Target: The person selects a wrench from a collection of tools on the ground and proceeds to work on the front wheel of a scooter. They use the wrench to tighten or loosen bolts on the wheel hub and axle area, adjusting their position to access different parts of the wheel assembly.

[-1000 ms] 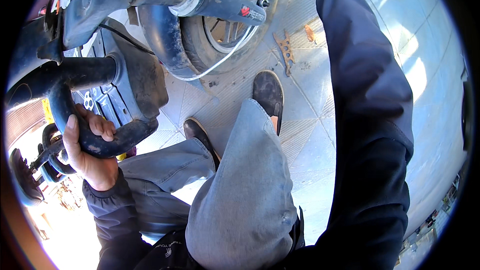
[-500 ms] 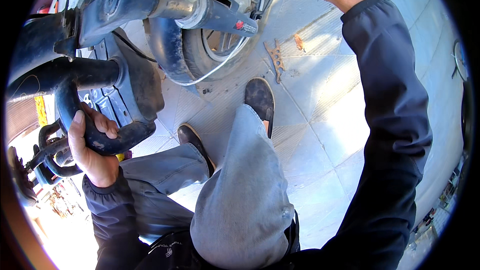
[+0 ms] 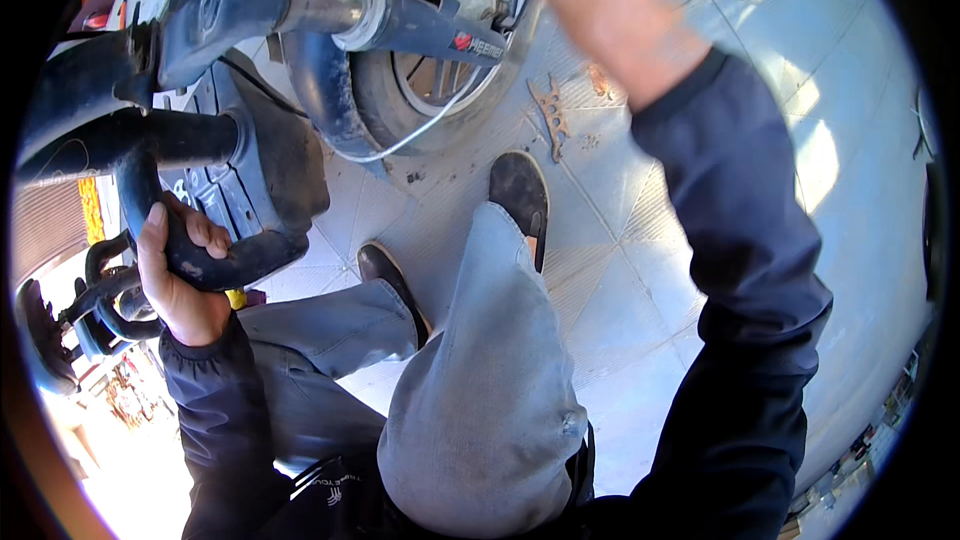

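My left hand (image 3: 187, 260) is wrapped round a curved black metal tube (image 3: 240, 265) on the underside frame of a vehicle that looks like a motorcycle or scooter. My right hand (image 3: 610, 15) is raised at the top, to the right of the wheel (image 3: 465, 120), and smeared by motion. Its fingers run out of the picture, so what it holds, if anything, cannot be made out. A black swingarm-like arm (image 3: 420, 25) reaches across to the wheel's hub, and a thin pale cable (image 3: 430, 123) loops below it.
On the tiled floor (image 3: 620, 290) lie a flat rusty metal bracket with holes (image 3: 550, 117) and a brown scrap like a dry leaf (image 3: 600, 80). My shoes (image 3: 519, 195) and jeans fill the lower middle. A dark grey boxy housing (image 3: 275, 160) sits above the tube.
My right hand has moved left and lower in the picture. The dark rod that ran from the wheel's hub to it no longer shows. My left hand keeps its hold on the tube.
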`<state>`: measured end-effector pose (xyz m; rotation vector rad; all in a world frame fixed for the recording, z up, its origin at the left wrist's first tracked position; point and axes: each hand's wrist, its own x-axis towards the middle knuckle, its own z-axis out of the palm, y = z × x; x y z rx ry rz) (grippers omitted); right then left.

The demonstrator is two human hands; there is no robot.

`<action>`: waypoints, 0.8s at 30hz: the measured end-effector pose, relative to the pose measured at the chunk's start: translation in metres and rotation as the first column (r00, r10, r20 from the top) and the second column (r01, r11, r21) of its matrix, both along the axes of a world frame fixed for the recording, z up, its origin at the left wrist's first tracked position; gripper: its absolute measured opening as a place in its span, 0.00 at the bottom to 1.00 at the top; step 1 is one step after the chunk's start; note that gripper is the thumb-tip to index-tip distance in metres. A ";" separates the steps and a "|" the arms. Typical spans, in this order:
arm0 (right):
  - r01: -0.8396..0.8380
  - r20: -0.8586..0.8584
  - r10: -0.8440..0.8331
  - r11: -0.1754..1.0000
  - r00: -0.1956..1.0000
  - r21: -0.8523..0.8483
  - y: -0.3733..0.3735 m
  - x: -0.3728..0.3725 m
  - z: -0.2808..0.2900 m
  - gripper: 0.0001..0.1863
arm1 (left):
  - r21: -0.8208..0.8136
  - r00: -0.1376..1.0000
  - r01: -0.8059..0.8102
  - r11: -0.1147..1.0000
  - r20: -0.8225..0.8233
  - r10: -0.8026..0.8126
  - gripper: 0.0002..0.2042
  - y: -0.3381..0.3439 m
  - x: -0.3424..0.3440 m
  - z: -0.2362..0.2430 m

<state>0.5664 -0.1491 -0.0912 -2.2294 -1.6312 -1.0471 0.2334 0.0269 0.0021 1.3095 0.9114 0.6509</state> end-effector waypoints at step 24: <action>-0.278 -0.848 -0.063 0.930 0.526 -0.241 0.051 0.090 0.014 0.14 | 0.051 1.000 -0.012 0.999 -0.026 0.013 0.16 0.007 -0.014 0.004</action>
